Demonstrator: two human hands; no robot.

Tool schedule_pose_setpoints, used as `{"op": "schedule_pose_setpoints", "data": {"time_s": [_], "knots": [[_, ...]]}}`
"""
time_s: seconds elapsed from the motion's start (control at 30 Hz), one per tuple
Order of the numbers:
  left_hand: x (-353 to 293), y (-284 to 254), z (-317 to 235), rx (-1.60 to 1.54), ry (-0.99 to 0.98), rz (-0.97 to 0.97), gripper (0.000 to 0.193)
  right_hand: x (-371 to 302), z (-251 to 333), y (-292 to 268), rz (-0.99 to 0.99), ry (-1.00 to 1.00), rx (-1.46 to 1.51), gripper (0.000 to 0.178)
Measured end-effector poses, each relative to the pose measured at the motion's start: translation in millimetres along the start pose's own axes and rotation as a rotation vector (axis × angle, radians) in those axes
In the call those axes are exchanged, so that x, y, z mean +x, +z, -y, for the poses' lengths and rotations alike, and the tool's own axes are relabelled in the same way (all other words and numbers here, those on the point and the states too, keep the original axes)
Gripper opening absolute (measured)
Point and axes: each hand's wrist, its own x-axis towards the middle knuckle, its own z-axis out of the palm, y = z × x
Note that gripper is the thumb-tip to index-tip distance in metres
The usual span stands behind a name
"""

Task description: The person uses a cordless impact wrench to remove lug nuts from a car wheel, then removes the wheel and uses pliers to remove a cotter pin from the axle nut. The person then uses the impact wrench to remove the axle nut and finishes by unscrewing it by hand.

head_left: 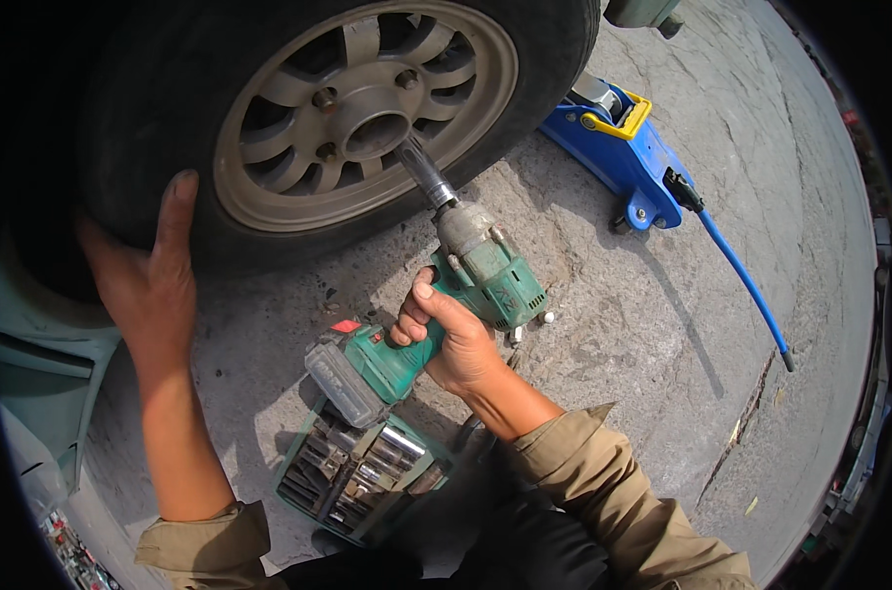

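Note:
My right hand [456,339] is wrapped round the handle of a green cordless impact wrench [480,261], its index finger by the trigger. A long silver socket [426,172] on the wrench reaches the wheel beside the hub, covering one fastener position. Other fasteners [407,79] show around the hub of the tan, spoked wheel rim [259,211]. On the left, my left hand [151,270] grips the edge of the black tire [161,128]. Its thumb lies on the sidewall, while its fingertips are hidden round the tread.
A blue floor jack [628,162] with a yellow handle stands right of the tire; its blue rod [746,280] slants outward. Below the wrench, an open green case [367,477] holds several metal sockets. Small pieces [516,335] lie on the concrete [613,324]. Pale green bodywork [57,393] is at left.

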Motion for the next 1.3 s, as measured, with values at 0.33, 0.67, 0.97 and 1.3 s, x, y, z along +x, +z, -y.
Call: {"op": "schedule_pose_setpoints", "data": {"time_s": [0.33, 0.67, 0.97, 1.3], "knots": [[-8.7, 2.4, -6.5, 0.08, -0.11, -0.009, 0.091, -137.1, 82.6, -9.9, -0.319, 0.056, -0.657, 0.032], [-1.9, 0.7, 34.6, 0.085, 0.116, 0.035, 0.084, -201.5, 130.5, -55.0, -0.448, 0.262, -1.714, 0.03], [-14.1, 1.1, 10.7, 0.118, -0.128, -0.087, 0.107, -284.9, 143.2, -97.8, -0.764, -0.043, -2.053, 0.033], [-87.6, 12.7, 117.0, -0.527, -0.439, -0.008, 0.077, -219.6, 221.7, -63.6, -0.617, 0.298, -2.003, 0.081]]}}
